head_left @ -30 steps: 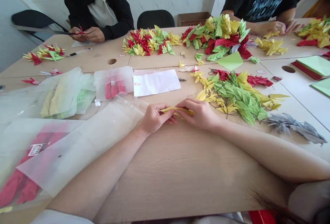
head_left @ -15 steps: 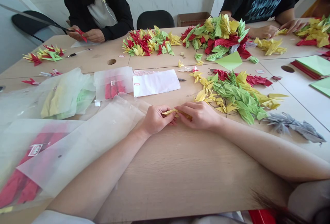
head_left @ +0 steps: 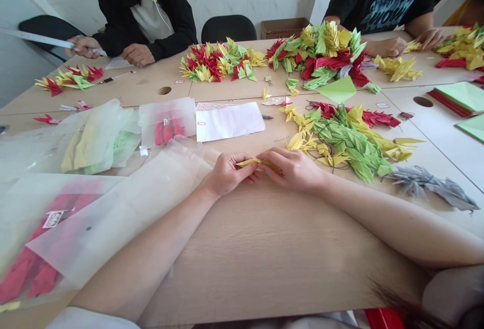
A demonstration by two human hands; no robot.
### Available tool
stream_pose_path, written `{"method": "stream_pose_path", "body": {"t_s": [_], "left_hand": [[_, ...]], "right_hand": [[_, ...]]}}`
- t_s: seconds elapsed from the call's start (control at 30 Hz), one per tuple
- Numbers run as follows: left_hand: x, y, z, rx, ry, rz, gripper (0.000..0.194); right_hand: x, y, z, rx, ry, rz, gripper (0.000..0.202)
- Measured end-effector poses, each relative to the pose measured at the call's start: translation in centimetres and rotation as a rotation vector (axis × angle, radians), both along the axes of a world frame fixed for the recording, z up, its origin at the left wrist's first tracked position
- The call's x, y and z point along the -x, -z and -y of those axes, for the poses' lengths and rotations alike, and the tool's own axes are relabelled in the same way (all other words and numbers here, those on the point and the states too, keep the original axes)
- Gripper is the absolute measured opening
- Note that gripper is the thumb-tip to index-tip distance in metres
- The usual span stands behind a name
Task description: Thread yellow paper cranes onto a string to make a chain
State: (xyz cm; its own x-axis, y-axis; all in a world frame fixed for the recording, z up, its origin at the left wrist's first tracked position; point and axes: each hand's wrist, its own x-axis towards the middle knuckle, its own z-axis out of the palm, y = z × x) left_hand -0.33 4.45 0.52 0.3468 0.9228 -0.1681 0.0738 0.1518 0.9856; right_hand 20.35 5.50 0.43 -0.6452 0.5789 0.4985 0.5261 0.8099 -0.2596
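Note:
A folded piece of yellow paper (head_left: 273, 165) is held between both hands just above the table. My left hand (head_left: 227, 173) pinches its pointed left end between thumb and fingers. My right hand (head_left: 294, 168) closes over its right part, with the fingers covering much of it. The fingertips of the two hands nearly meet. Beyond the right hand lie yellow folded paper pieces (head_left: 300, 142) on dark thread, beside a bundle of green folded pieces (head_left: 348, 142).
Clear plastic bags (head_left: 124, 208) with red, yellow and green contents cover the left side. A white sheet (head_left: 230, 123) and pen lie ahead. Grey bundles (head_left: 434, 185) lie at the right. Two co-workers sit opposite, behind colourful paper heaps (head_left: 221, 61).
My hands stay almost in place on the yellow paper. The co-worker at left has parted their hands; the red piece has left them, and one hand now grips a long pale strip.

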Motion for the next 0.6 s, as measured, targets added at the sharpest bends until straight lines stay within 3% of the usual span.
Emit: {"method": "stream_pose_path", "body": {"t_s": [0.2, 0.47, 0.6], "left_hand": [[0.2, 0.2, -0.1, 0.006, -0.008, 0.001, 0.032], [0.7, 0.2, -0.2, 0.067, 0.116, 0.063, 0.024], [0.3, -0.2, 0.1, 0.015, 0.138, 0.057, 0.025]], "right_hand": [[-0.3, 0.4, -0.3, 0.014, 0.003, 0.008, 0.026], [-1.0, -1.0, -0.9, -0.029, -0.293, 0.139, 0.030], [-0.3, -1.6, -0.5, 0.234, -0.083, -0.073, 0.034]]}}
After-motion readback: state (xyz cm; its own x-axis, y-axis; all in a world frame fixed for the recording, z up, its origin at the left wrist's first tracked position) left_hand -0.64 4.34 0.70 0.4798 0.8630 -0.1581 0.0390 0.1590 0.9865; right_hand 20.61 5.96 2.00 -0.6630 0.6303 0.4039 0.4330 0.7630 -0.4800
